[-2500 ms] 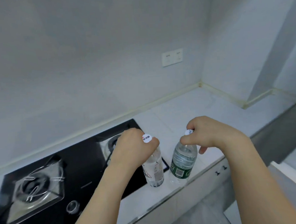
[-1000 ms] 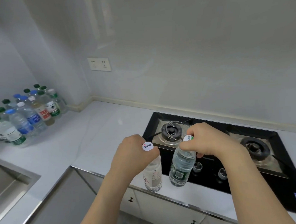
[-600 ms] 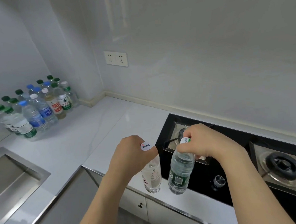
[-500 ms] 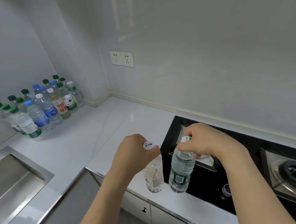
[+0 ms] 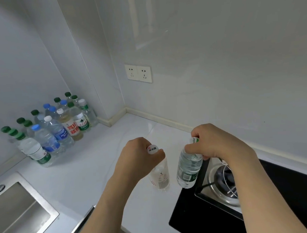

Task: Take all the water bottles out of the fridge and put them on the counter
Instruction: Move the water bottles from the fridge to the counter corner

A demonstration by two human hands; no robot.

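Left hand [image 5: 140,158] curled round a white-capped bottle's [image 5: 159,177] neck, right hand [image 5: 212,143] beside it gripping a green-labelled bottle [image 5: 188,170], both hanging below.

Pale walls [image 5: 216,39] w/ socket [image 5: 138,73], steel sink [image 5: 19,213].

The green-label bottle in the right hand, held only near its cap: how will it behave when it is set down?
The green-label bottle looks full, so probably heavy for its size. The right hand holds it only at the neck and it hangs tilted; it may swing, and a tall narrow bottle could tip.
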